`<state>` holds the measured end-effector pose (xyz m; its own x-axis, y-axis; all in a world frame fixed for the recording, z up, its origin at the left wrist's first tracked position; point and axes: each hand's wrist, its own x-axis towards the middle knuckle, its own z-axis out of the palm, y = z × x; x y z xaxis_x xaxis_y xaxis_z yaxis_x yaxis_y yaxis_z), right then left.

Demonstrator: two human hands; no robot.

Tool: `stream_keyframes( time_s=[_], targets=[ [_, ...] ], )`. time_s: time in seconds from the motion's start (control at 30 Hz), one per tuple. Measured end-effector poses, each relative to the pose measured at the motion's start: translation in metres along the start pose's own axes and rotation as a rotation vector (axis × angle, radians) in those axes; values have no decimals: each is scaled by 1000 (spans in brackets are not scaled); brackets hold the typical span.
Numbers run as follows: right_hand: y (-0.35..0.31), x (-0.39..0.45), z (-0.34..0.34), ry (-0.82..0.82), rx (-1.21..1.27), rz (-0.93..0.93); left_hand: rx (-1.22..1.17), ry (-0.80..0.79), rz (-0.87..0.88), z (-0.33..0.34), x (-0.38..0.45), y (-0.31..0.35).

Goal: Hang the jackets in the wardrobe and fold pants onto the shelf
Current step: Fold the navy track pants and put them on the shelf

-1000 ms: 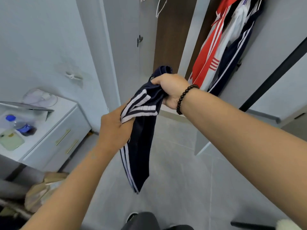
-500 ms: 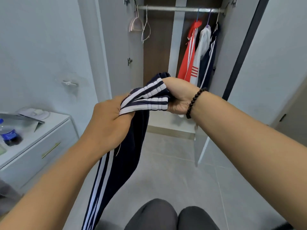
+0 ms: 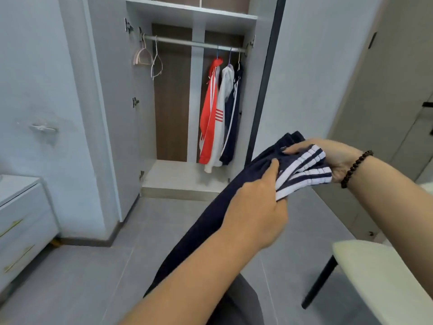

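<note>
Navy track pants point(image 3: 236, 207) with white side stripes held in mid-air in front of open wardrobe point(image 3: 267, 95), both hands on them. Right hand point(image 3: 332, 160) grips bunched striped end, beaded bracelet point(image 3: 356, 168) on wrist. Left hand point(image 3: 255, 212) pinches fabric just beside it, thumb on top. Rest of pants trails down under left forearm. Red jacket point(image 3: 208, 113), white jacket point(image 3: 222, 118), navy jacket point(image 3: 234, 118) hang on rail point(image 3: 187, 42); empty hangers point(image 3: 150, 58) at rail's left end.

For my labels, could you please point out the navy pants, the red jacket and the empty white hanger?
navy pants point(image 3: 206, 228): head view, on the hanging leg.
red jacket point(image 3: 207, 118): head view, on its side panel.
empty white hanger point(image 3: 156, 64): head view, on its wire frame.
</note>
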<state>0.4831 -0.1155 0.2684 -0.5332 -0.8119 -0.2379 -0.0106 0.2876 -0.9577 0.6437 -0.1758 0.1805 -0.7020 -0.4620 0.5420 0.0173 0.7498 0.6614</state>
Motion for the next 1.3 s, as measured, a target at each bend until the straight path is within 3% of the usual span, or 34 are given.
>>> stream_keyframes(
  time_s=[0.13,0.3,0.47,0.7,0.8,0.93,1.13,1.3],
  targets=[
    [46,-18,-36,82,-66,133,103,-76,93,50,-46,-13],
    [117,-1,-47,185,-43,233,309,-307,-31,73,-90,-73],
    [168,20,-55,344,-181,259,476,-491,-128,56,-143,-136],
    [202,27,-82,404,-234,320,689,-680,-210,15,-191,-200],
    [208,22,-96,480,-219,308,616,-626,-147,19,-169,-186],
    [203,4,-129,607,-199,307,472,-667,-147,47,-136,-158],
    [167,-21,-164,622,-339,348,370,-873,-18,107,-130,-128],
    [128,-12,-128,580,-494,265,416,-1049,52,130,-137,-134]
  ],
)
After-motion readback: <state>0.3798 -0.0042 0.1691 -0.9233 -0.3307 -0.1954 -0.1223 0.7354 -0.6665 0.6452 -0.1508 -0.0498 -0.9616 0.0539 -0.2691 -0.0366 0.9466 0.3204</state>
